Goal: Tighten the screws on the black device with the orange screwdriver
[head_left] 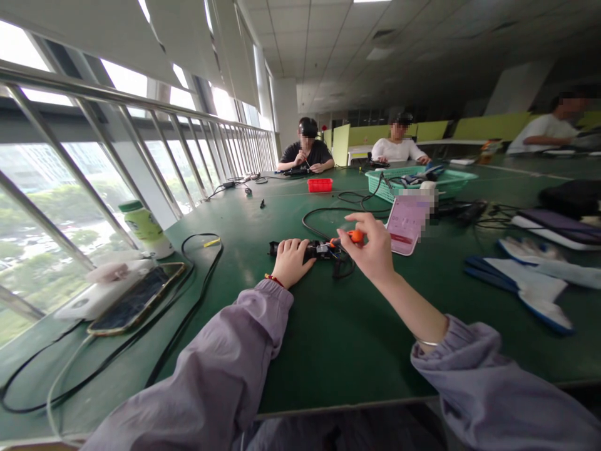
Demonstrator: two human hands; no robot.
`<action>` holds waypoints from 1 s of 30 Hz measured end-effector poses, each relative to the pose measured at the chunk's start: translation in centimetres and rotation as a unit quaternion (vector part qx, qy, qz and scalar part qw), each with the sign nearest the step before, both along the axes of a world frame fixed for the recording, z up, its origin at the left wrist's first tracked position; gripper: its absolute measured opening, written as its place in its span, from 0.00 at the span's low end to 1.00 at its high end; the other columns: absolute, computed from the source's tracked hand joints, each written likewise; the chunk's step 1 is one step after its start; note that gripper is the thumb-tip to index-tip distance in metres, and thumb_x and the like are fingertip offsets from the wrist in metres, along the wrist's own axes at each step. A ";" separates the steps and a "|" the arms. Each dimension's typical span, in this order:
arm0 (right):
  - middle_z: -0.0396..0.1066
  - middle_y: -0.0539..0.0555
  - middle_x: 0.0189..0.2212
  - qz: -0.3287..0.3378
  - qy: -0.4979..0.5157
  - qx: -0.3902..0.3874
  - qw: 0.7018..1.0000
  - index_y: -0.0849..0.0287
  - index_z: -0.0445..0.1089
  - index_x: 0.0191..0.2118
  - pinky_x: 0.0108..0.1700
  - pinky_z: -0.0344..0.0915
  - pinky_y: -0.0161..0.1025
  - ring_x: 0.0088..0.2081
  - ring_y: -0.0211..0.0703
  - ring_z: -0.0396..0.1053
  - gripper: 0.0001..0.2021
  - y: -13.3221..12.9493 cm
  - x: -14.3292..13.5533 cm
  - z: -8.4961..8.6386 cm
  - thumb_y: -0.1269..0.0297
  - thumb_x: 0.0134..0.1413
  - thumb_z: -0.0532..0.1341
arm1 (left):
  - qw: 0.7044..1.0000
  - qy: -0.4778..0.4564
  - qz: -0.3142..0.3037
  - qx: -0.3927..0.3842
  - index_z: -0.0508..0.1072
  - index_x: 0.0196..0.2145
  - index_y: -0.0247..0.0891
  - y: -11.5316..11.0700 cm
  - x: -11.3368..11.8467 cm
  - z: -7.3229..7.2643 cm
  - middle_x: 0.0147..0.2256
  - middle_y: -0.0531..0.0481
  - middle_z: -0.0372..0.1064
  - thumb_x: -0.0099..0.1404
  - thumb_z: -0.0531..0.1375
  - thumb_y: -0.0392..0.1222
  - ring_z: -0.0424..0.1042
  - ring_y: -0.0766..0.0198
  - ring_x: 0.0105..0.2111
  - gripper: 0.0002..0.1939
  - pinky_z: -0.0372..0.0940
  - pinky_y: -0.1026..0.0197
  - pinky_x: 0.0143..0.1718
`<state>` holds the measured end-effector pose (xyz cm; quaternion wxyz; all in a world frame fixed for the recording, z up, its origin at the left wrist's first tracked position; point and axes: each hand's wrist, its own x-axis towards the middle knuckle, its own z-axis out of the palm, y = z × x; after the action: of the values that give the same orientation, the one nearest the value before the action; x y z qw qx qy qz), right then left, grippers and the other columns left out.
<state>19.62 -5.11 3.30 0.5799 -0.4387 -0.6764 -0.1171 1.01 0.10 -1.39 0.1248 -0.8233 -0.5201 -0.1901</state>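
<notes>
On the worktop (357, 351), centre: a black device (323, 249) lies lengthwise before the wearer, partly hidden under one hand.
Left hand (291, 260): laid over the device from above, fingers slightly spread; how firmly it grips beneath cannot be told.
Right hand (373, 247): raised at the right end of the device, thumb and forefinger curved with their tips apart; whether the hidden fingers close on anything cannot be told.
Orange tool (357, 237): beside the right thumb and partly masked by it, reaching toward the device; its tip is too small to make out.
Step in hand: judged to be work with the orange tool at the right end of the device, the left hand serving as a brace.
Next move: would call for a steady left hand, a sure hold on the orange tool, and its tip kept true to the spot being worked.
Cable (303, 220): black, looped on the worktop just beyond the device.
Phone (406, 222): pink-screened, tilted up beyond the right hand.
Farther off: a red box (320, 185), a green basket (451, 185) with things in it, and, at right, gloves (535, 288).
</notes>
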 end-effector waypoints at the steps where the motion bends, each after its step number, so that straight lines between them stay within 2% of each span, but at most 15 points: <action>1: 0.64 0.47 0.21 0.008 0.002 0.009 1.000 0.56 0.64 0.42 0.37 0.62 0.40 0.27 0.41 0.62 0.13 0.0 0.0 0.0 0.60 0.50 0.59 | 1.000 0.004 0.001 0.001 0.62 0.52 0.38 0.0 0.0 0.0 0.47 0.43 0.63 0.62 0.53 0.50 0.58 0.52 0.49 0.23 0.50 0.50 0.54; 4: 0.67 0.51 0.30 0.035 0.001 0.028 0.999 0.57 0.62 0.47 0.40 0.63 0.41 0.31 0.42 0.65 0.18 0.0 0.0 0.0 0.64 0.48 0.58 | 1.000 0.007 0.000 0.002 0.62 0.53 0.37 0.0 0.0 -0.1 0.47 0.43 0.63 0.62 0.53 0.50 0.58 0.52 0.49 0.24 0.50 0.51 0.55; 8: 0.60 0.45 0.18 0.016 -0.013 -0.013 1.000 0.56 0.65 0.42 0.36 0.61 0.40 0.25 0.39 0.60 0.12 -0.1 0.0 0.0 0.60 0.50 0.58 | 1.000 -0.001 -0.002 0.001 0.62 0.53 0.38 0.1 0.0 -0.1 0.47 0.43 0.63 0.62 0.54 0.50 0.58 0.52 0.49 0.24 0.50 0.50 0.54; 10: 0.58 0.44 0.17 0.017 -0.013 -0.020 1.000 0.56 0.65 0.41 0.35 0.61 0.39 0.24 0.39 0.59 0.12 -0.1 0.0 -0.1 0.58 0.51 0.58 | 1.000 0.001 0.000 0.002 0.62 0.53 0.38 0.1 0.0 -0.1 0.47 0.43 0.63 0.62 0.54 0.50 0.58 0.52 0.49 0.23 0.50 0.50 0.54; 15: 0.66 0.49 0.28 0.055 0.002 0.022 0.998 0.57 0.59 0.50 0.39 0.63 0.41 0.27 0.39 0.63 0.21 0.1 0.0 -0.1 0.63 0.49 0.58 | 1.000 0.005 -0.002 0.000 0.62 0.53 0.38 0.1 0.0 -0.1 0.47 0.43 0.63 0.62 0.54 0.50 0.58 0.52 0.49 0.24 0.50 0.51 0.54; 21: 0.61 0.47 0.17 0.000 -0.016 0.010 1.000 0.55 0.69 0.38 0.38 0.62 0.41 0.29 0.42 0.62 0.10 -0.1 -0.1 0.0 0.58 0.51 0.59 | 1.000 0.008 0.001 0.003 0.62 0.53 0.37 0.0 0.0 -0.1 0.47 0.43 0.63 0.62 0.54 0.50 0.59 0.52 0.49 0.24 0.50 0.51 0.54; 23: 0.63 0.47 0.18 0.003 -0.021 0.024 0.999 0.56 0.68 0.43 0.40 0.62 0.41 0.28 0.42 0.63 0.13 -0.1 -0.1 0.1 0.60 0.51 0.59 | 1.000 0.010 0.002 0.003 0.62 0.53 0.37 0.0 0.0 -0.1 0.47 0.43 0.63 0.62 0.54 0.50 0.58 0.53 0.49 0.24 0.50 0.51 0.55; 25: 0.67 0.48 0.24 0.017 -0.030 0.048 0.998 0.57 0.64 0.50 0.43 0.61 0.42 0.30 0.41 0.65 0.19 -0.1 -0.1 0.2 0.64 0.50 0.58 | 1.000 0.011 0.003 0.002 0.62 0.53 0.37 0.0 0.0 -0.1 0.47 0.43 0.63 0.62 0.54 0.50 0.58 0.53 0.49 0.24 0.50 0.51 0.55; 27: 0.70 0.50 0.31 0.033 -0.040 0.064 0.997 0.57 0.62 0.52 0.44 0.61 0.43 0.33 0.41 0.66 0.21 -0.1 -0.1 0.3 0.66 0.50 0.57 | 1.000 0.011 0.003 0.001 0.62 0.53 0.37 0.0 0.0 -0.1 0.48 0.43 0.63 0.62 0.53 0.50 0.58 0.53 0.49 0.24 0.50 0.51 0.55; 28: 0.70 0.51 0.31 0.035 -0.042 0.065 0.996 0.57 0.62 0.52 0.44 0.61 0.43 0.33 0.42 0.66 0.21 -0.1 -0.1 0.3 0.66 0.50 0.57 | 1.000 0.012 0.004 0.001 0.62 0.53 0.37 0.0 0.0 -0.1 0.48 0.43 0.63 0.62 0.53 0.50 0.58 0.52 0.49 0.24 0.50 0.51 0.55; 30: 0.68 0.49 0.25 0.024 -0.042 0.051 0.998 0.57 0.65 0.49 0.42 0.62 0.43 0.31 0.42 0.65 0.18 -0.1 -0.1 0.2 0.64 0.51 0.58 | 1.000 0.013 0.004 0.002 0.62 0.53 0.38 0.1 0.0 -0.1 0.48 0.43 0.63 0.62 0.53 0.51 0.58 0.52 0.49 0.24 0.49 0.51 0.55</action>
<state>19.53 -5.22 3.51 0.5755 -0.3872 -0.7033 -0.1557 1.01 0.15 -1.46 0.1341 -0.8234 -0.5211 -0.1804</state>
